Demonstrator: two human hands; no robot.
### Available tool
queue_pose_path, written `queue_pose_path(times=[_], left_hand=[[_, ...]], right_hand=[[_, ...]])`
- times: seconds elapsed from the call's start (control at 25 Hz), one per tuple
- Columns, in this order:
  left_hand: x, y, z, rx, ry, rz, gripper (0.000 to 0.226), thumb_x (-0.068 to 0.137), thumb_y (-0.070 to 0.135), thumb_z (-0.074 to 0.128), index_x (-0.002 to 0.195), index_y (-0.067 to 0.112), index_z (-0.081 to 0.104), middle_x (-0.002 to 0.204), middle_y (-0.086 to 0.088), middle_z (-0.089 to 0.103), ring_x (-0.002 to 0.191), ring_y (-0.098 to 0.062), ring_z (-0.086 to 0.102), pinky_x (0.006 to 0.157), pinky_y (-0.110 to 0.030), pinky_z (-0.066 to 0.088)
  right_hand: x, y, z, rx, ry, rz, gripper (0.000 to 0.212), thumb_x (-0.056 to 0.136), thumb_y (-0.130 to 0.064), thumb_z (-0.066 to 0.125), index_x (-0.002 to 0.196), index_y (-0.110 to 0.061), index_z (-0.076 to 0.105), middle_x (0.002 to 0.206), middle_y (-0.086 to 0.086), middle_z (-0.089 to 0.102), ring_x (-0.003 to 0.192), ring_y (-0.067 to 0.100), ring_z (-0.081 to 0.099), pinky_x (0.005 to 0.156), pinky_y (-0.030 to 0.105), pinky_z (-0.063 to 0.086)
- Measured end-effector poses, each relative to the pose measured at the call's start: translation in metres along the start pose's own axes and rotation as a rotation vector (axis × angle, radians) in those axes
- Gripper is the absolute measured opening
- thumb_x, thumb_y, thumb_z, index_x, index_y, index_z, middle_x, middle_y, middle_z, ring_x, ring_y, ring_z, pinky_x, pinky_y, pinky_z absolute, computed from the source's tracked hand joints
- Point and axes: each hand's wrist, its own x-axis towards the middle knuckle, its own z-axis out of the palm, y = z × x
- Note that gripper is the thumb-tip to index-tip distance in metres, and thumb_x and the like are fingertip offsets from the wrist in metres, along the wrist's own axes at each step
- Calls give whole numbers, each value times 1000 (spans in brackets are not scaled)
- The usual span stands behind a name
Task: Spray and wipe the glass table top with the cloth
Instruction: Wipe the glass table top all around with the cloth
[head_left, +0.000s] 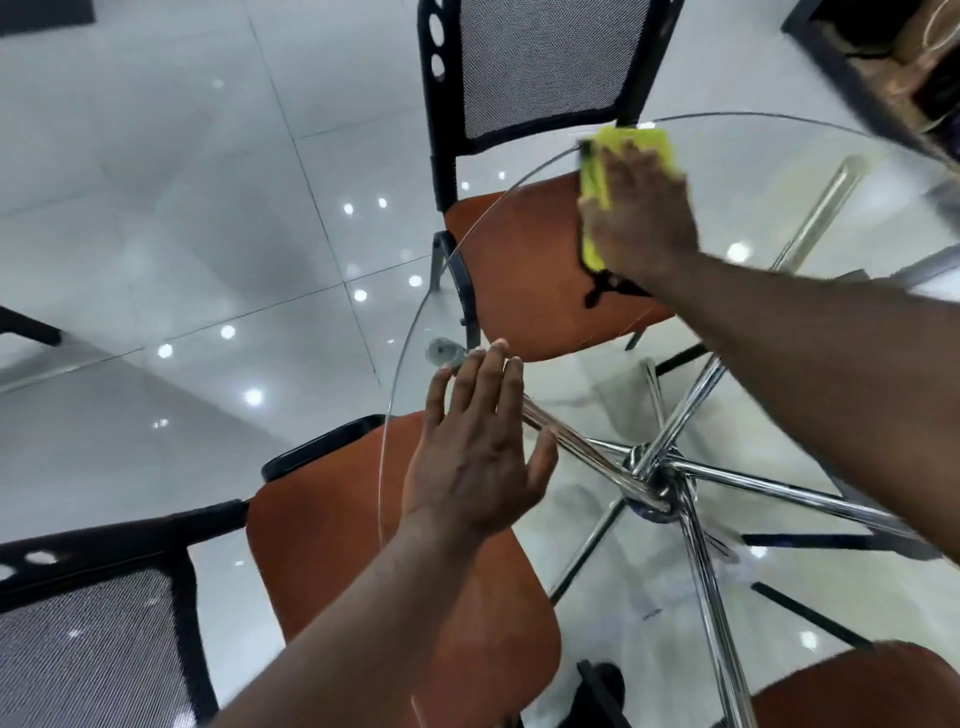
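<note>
The round glass table top (753, 171) fills the right half of the view, its thin edge curving from the far right round to the near left. A yellow cloth (631, 143) with black trim lies flat on the glass near the far edge. My right hand (641, 213) presses down on the cloth with straight fingers. On the near left part of the glass, my left hand (480, 447) rests flat with its fingers spread and holds nothing. No spray bottle is in view.
Chrome table legs (660, 473) meet in a hub under the glass. Chairs with orange seats and black mesh backs stand around the table: one at the far side (519, 270), one at the near left (332, 561), one at the bottom right (872, 691). A dark shelf (883, 67) is at the top right.
</note>
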Motion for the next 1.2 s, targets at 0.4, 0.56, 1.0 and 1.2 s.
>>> queue_pose_path(times=[0.4,0.56,1.0,1.2], left_hand=[[-125,-27,-28,-96,-13,-110,63,103,47,46,153,8,45,165,-15,34,155,-31,26,127,-50,24],[-164,-42,-23,-85,9,-143,58,106,44,46,154,10,46,165,-13,36,155,-29,29,126,-49,26],[-147,11,-39,-118,-57,-33,59,107,50,40,149,10,47,158,-15,42,149,-33,36,124,-47,28],[-175,81,-28,-131,-257,107,65,106,59,34,154,16,42,165,-8,34,153,-30,30,125,-46,28]], right_hand=[[-174,22,8,-25,-75,-254,69,106,-54,34,170,-35,19,179,4,21,165,29,20,129,65,19],[-111,-59,11,11,-79,-61,70,109,-55,27,172,-27,16,181,6,10,167,29,10,132,58,5],[-342,4,23,75,62,-495,56,107,-50,50,162,-38,45,174,1,36,160,25,35,125,66,28],[-415,147,8,192,104,279,60,102,-48,42,160,-35,48,173,13,33,159,38,32,124,63,34]])
